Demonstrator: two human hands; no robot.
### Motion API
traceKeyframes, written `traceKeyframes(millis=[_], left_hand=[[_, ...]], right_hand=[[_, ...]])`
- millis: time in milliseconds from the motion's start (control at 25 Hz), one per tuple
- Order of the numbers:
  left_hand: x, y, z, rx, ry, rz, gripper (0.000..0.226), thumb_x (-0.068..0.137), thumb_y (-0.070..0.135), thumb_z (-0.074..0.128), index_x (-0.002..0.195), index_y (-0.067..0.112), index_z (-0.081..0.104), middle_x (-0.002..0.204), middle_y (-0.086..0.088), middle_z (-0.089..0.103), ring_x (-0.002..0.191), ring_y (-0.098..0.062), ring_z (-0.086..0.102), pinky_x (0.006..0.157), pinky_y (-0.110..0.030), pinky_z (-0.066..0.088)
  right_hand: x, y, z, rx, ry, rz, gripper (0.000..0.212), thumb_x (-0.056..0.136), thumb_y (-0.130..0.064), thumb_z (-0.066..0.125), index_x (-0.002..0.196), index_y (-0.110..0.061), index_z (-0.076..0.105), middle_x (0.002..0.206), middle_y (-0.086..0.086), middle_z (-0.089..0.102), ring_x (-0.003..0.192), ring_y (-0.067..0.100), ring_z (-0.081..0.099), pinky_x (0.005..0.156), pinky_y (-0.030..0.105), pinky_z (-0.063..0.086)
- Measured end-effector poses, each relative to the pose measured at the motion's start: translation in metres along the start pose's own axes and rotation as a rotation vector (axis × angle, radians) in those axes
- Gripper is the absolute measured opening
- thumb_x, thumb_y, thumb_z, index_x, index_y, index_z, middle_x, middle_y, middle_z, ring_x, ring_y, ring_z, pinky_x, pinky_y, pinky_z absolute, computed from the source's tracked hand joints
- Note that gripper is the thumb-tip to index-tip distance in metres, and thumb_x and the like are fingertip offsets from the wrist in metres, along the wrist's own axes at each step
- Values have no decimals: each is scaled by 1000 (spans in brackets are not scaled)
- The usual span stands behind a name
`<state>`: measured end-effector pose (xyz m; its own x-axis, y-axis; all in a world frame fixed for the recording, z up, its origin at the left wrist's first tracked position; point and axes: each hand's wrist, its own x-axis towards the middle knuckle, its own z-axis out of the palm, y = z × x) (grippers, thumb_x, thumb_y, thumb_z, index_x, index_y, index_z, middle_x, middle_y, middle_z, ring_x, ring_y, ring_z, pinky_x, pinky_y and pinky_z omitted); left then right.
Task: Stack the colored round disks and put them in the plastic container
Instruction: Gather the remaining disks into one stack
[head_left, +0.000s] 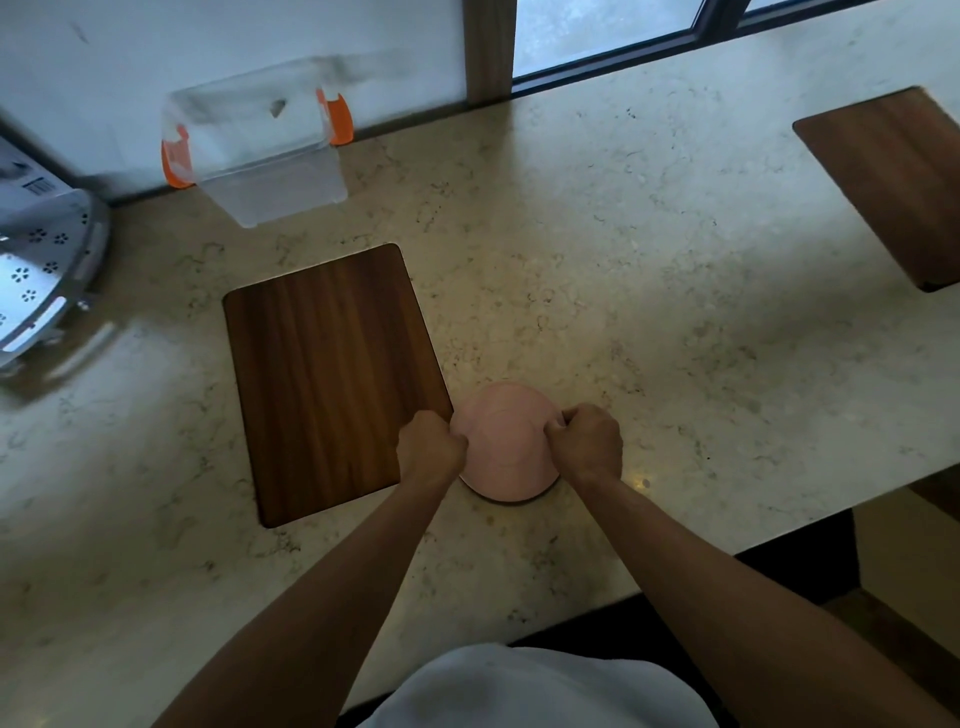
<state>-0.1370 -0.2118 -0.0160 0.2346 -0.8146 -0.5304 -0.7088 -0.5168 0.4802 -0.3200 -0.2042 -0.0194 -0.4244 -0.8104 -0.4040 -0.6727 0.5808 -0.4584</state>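
Note:
A stack of round disks (506, 441) with a pink one on top rests on the marble counter, just right of a wooden board. My left hand (428, 449) grips the stack's left edge and my right hand (587, 441) grips its right edge, fingers curled around the rim. A darker disk edge shows beneath the pink one at the bottom. The clear plastic container (260, 150) with orange clips stands open at the back left, against the wall, well away from the stack.
A dark wooden board (332, 379) lies left of the stack. Another wooden board (893, 182) sits at the far right. A perforated metal tray (41, 270) is at the left edge. The counter's front edge runs diagonally at right.

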Motion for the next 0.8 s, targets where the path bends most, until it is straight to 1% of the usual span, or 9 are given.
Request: traceKeyframes(millis=[80, 160, 280, 360, 440, 520, 600, 680, 800], left_hand=[[-1, 0, 3, 11, 15, 16, 18, 78, 13, 64, 75, -5, 66, 77, -21, 67, 76, -37, 65, 64, -38, 52], [-1, 1, 5, 10, 2, 5, 22, 78, 13, 64, 81, -8, 65, 80, -23, 66, 80, -39, 65, 61, -37, 48], [1, 1, 6, -9, -50, -56, 31, 77, 19, 69, 89, -9, 66, 88, -24, 68, 86, -40, 66, 66, -39, 51], [1, 0, 7, -40, -66, -77, 27, 75, 22, 70, 80, -4, 64, 74, -17, 65, 83, -38, 67, 60, -35, 48], [-1, 0, 7, -94, -58, -104, 22, 74, 23, 72, 71, 7, 57, 62, -3, 55, 77, -35, 66, 57, -32, 45], [-3, -1, 7, -181, -43, -139, 20, 74, 23, 73, 71, 14, 55, 70, 0, 57, 75, -27, 63, 68, -36, 54], [-1, -5, 6, -318, -54, -185, 17, 76, 18, 73, 70, 14, 57, 78, -4, 62, 78, -27, 64, 77, -45, 58], [1, -8, 2, -432, -74, -230, 16, 78, 14, 70, 66, 13, 59, 81, -9, 63, 79, -30, 65, 80, -51, 59], [0, -12, -7, -462, -78, -239, 16, 80, 10, 67, 65, 15, 64, 83, -12, 69, 78, -31, 68, 78, -51, 60]], right_hand=[[-1, 1, 0, 15, 1, 12, 22, 84, -24, 64, 92, -10, 79, 85, 10, 75, 71, 22, 65, 61, 22, 40], [0, 1, 0, 25, -16, 22, 21, 83, -22, 63, 87, -8, 79, 78, 11, 73, 64, 20, 61, 59, 22, 38], [1, 2, -2, 47, -51, 37, 23, 81, -22, 62, 86, -7, 78, 77, 12, 71, 68, 24, 63, 59, 23, 38], [0, 4, -4, 62, -55, 33, 22, 81, -22, 62, 87, -6, 76, 76, 7, 69, 68, 21, 61, 61, 24, 39], [0, 6, -6, 75, -45, 37, 20, 82, -22, 63, 91, -6, 71, 78, 2, 63, 70, 17, 55, 63, 25, 39], [0, 8, -7, 89, -51, 42, 22, 83, -25, 64, 98, -9, 68, 87, 2, 64, 76, 16, 53, 67, 26, 39], [0, 8, -8, 125, -72, 56, 25, 83, -26, 64, 102, -11, 71, 93, 4, 70, 76, 15, 54, 67, 25, 40], [-1, 7, -7, 147, -97, 55, 27, 84, -25, 62, 103, -11, 75, 95, 4, 75, 72, 13, 57, 64, 23, 42], [-2, 2, -7, 151, -138, 69, 25, 84, -23, 63, 101, -10, 77, 93, 8, 77, 69, 15, 60, 69, 27, 50]])
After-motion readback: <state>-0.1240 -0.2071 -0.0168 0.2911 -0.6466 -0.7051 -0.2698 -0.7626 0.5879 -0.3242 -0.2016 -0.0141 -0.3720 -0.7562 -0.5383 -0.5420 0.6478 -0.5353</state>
